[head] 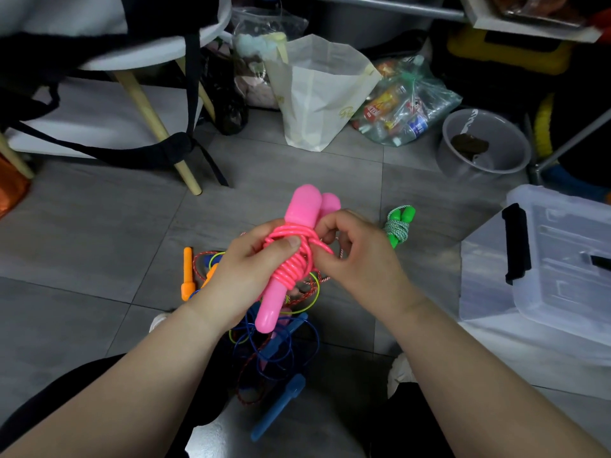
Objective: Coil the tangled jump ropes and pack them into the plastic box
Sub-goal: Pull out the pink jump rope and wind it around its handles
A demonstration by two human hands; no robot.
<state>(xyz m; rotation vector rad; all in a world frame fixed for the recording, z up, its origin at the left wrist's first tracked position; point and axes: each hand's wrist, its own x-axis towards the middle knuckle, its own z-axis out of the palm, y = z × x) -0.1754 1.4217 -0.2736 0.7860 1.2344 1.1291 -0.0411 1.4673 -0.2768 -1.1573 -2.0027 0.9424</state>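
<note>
Tangled ropes [264,352] on floor [82,242], centre; wound bundle [398,228] lying right of them; plastic box [545,276] farther right.

The plastic box [489,276] runs off the right edge, contents unclear.

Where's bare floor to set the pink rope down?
Bare floor: left of the orange handle, near the chair legs; between the green rope bundle and the plastic box. Crowded: the tangle under the pink rope, the bags beyond.

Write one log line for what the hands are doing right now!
left hand grips pink jump rope | right hand pinches its cord | green jump rope coiled on floor | plastic box at right
</note>
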